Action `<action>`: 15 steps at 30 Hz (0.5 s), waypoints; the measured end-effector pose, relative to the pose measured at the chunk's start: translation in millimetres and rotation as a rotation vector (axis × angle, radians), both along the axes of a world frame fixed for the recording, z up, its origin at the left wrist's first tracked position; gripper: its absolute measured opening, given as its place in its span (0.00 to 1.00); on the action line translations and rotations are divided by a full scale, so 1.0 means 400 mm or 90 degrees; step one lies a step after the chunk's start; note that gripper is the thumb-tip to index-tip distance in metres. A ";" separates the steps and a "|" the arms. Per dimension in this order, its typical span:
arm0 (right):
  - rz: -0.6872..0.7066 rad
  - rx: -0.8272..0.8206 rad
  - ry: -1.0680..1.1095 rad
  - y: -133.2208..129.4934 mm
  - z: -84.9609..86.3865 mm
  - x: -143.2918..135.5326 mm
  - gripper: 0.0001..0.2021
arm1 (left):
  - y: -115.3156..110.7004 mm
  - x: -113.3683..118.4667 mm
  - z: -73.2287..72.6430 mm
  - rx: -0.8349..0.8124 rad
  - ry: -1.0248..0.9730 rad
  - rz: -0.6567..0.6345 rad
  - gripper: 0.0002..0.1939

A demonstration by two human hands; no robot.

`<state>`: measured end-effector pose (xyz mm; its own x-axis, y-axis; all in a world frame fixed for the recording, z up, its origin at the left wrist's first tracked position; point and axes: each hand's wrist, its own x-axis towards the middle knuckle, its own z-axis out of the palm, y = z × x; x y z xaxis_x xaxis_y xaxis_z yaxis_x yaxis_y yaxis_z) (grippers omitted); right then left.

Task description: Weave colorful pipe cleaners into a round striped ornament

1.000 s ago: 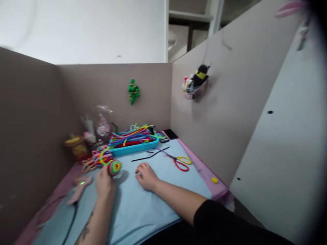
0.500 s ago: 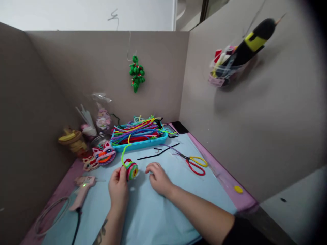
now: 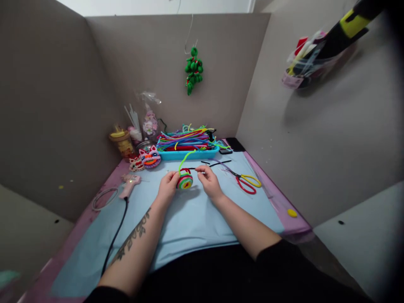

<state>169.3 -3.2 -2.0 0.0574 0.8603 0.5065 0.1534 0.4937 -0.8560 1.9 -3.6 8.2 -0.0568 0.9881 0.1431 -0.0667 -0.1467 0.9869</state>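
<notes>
My left hand [image 3: 168, 184] is closed on a small round craft piece [image 3: 184, 180], made of coiled fuzzy pipe cleaners in red, green and yellow. A lime-green pipe cleaner [image 3: 185, 158] rises from the top of the piece, and a dark red loop shows there too. To the right of the piece, my right hand [image 3: 209, 182] hovers with fingers bent and thumb apart, and no thing shows in it. Behind its fingertips a black pipe cleaner [image 3: 221, 163] runs across the blue cloth [image 3: 189, 219], partly hidden by the hand.
Scissors [image 3: 241, 179] with red and yellow handles lie to the right. A blue tray [image 3: 189, 155] of pipe cleaners stands at the back. A pink glue gun [image 3: 130, 185] with a black cord, lion-head crafts [image 3: 150, 158] and a cup [image 3: 121, 143] are at left.
My view has shifted, so the scene sits further right and higher. My right hand has come closer to the craft piece, which my left hand has kept hold of and turned slightly.
</notes>
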 end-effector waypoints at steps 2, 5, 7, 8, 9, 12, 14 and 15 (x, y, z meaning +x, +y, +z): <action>0.023 0.032 -0.018 -0.011 0.005 0.000 0.06 | 0.002 0.000 -0.005 -0.008 -0.031 -0.017 0.18; 0.048 0.064 -0.059 -0.023 0.009 -0.001 0.06 | 0.005 0.003 -0.010 -0.009 -0.020 -0.057 0.18; 0.056 0.078 -0.093 -0.028 0.010 -0.002 0.07 | 0.004 0.004 -0.011 -0.001 -0.002 -0.079 0.18; 0.056 0.086 -0.108 -0.029 0.010 -0.002 0.08 | 0.002 0.005 -0.010 0.005 0.005 -0.088 0.18; 0.054 0.094 -0.123 -0.030 0.010 -0.003 0.08 | 0.001 0.005 -0.010 0.011 0.011 -0.097 0.18; 0.040 0.111 -0.150 -0.028 0.005 -0.005 0.08 | -0.004 0.004 -0.008 0.013 0.026 -0.122 0.18; 0.029 0.105 -0.154 -0.024 0.000 -0.007 0.08 | -0.007 0.003 -0.006 0.006 0.020 -0.137 0.19; 0.024 0.097 -0.153 -0.022 -0.003 -0.007 0.07 | -0.008 0.002 -0.005 0.004 0.013 -0.149 0.19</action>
<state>166.4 -12.0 -3.3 -0.1105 0.7724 0.6255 0.3229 0.6231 -0.7124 2.8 -6.9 6.2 0.1763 0.9731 0.1483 -0.0790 -0.1362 0.9875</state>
